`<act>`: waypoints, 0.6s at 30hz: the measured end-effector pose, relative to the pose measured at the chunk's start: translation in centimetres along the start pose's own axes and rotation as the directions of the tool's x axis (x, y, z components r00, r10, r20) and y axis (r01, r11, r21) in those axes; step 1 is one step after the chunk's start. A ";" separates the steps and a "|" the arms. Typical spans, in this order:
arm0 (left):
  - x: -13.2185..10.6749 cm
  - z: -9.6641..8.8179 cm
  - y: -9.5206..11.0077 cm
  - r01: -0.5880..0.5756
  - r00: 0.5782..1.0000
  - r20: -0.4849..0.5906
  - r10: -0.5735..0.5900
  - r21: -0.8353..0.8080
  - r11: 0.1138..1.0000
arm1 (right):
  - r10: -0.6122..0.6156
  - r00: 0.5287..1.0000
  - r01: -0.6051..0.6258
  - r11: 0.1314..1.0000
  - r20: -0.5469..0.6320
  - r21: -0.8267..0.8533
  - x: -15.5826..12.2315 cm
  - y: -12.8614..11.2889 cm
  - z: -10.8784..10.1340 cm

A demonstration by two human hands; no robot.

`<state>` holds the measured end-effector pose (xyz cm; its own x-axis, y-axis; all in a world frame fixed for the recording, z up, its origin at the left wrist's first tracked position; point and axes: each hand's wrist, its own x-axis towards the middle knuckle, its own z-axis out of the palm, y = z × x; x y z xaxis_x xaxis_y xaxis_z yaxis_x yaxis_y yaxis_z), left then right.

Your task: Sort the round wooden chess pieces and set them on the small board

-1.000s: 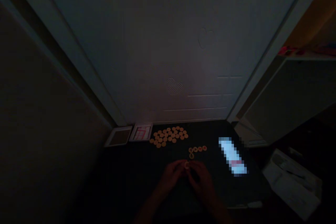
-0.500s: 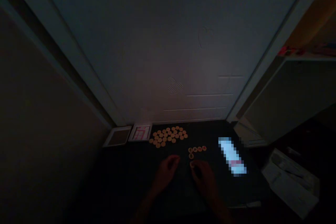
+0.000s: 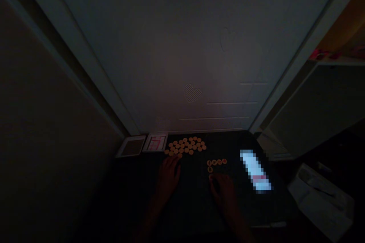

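Observation:
Several pale round discs (image 3: 194,147) lie in a loose cluster on the dark table, face markings not legible. My left hand (image 3: 169,172) reaches to the cluster's near left edge, palm down, fingers stretched out over the closest discs. To the right, a short row of marked discs (image 3: 219,162) has one more disc (image 3: 210,169) below its left end. Just under that one, my right hand (image 3: 224,190) pinches another disc (image 3: 211,177) at the tabletop, its thumb and forefinger curled together. Dim light hides finger detail.
A bright, pixelated rectangle (image 3: 256,171) lies right of my right hand. At the back left sit a white tray with red lines (image 3: 155,142) and a shallow brown-bottomed tray (image 3: 131,147). A white panel (image 3: 159,64) rises behind; a white box (image 3: 322,201) stands lower right.
My left hand has moved left and forward to the disc cluster, its fingers extending from a curl. My right hand stays at the disc below the short column. The view has shifted slightly.

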<state>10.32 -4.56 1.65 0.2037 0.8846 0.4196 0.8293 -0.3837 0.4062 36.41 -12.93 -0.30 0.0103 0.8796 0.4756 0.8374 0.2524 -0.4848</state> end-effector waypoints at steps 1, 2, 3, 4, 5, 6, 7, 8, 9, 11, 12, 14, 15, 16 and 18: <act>0.0 0.1 0.0 -0.003 1.000 0.004 0.003 0.008 1.000 | 0.000 1.000 0.000 1.000 0.005 0.001 0.0 0.1 0.1; 0.0 0.2 -0.1 -0.007 1.000 0.009 0.007 0.014 1.000 | -0.002 1.000 0.002 1.000 0.009 0.003 -0.1 0.2 0.1; 0.0 0.2 -0.1 -0.008 1.000 0.013 0.008 0.019 1.000 | -0.005 1.000 0.005 1.000 0.012 0.003 -0.1 0.2 0.2; 0.0 0.3 -0.1 -0.008 1.000 0.015 0.008 0.022 1.000 | -0.008 1.000 0.008 1.000 0.012 0.003 -0.2 0.3 0.2; 0.0 0.3 -0.1 -0.007 1.000 0.016 0.006 0.024 1.000 | -0.009 1.000 0.009 1.000 0.010 0.002 -0.2 0.4 0.3; 0.0 0.3 -0.1 -0.004 1.000 0.015 0.003 0.027 1.000 | -0.010 1.000 0.010 1.000 0.010 0.002 -0.2 0.4 0.3; 0.1 0.2 0.0 -0.001 1.000 0.012 0.001 0.030 1.000 | -0.009 1.000 0.009 1.000 0.012 0.002 -0.2 0.4 0.3; 0.1 0.2 0.0 0.000 1.000 0.009 0.000 0.034 0.999 | -0.007 1.000 0.007 1.000 0.015 0.002 -0.3 0.4 0.3; 0.1 0.1 0.0 0.000 1.000 0.008 0.000 0.038 0.999 | -0.004 1.000 0.004 1.000 0.017 0.003 -0.3 0.4 0.2; -0.1 -0.2 0.0 -0.004 1.000 0.007 0.004 0.045 0.999 | 0.001 1.000 -0.001 1.000 0.016 0.002 -0.3 0.3 0.2; -0.3 -0.3 0.0 -0.007 1.000 0.008 0.006 0.049 0.999 | 0.000 1.000 0.000 1.000 0.014 0.001 -0.3 0.3 0.2; -0.7 -0.5 -0.2 -0.012 1.000 0.011 0.011 0.052 0.999 | -0.002 1.000 0.002 1.000 0.004 0.000 -0.2 0.3 0.1; -0.9 -0.6 -0.3 -0.015 1.000 0.012 0.014 0.050 0.999 | -0.005 1.000 0.005 1.000 0.001 0.002 -0.2 0.3 0.1; -1.2 -0.7 -0.5 -0.017 1.000 0.015 0.016 0.044 0.999 | -0.006 1.000 0.006 1.000 0.001 0.007 -0.3 0.2 0.1; -1.6 -0.9 -0.9 -0.019 1.000 0.013 0.018 0.023 1.000 | 0.006 1.000 -0.005 1.000 -0.007 0.021 -0.3 0.1 0.0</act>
<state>8.79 -5.82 1.32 0.2256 0.8806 0.4167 0.8371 -0.3940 0.3796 36.50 -13.14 -0.51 0.0189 0.8780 0.4782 0.8254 0.2562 -0.5030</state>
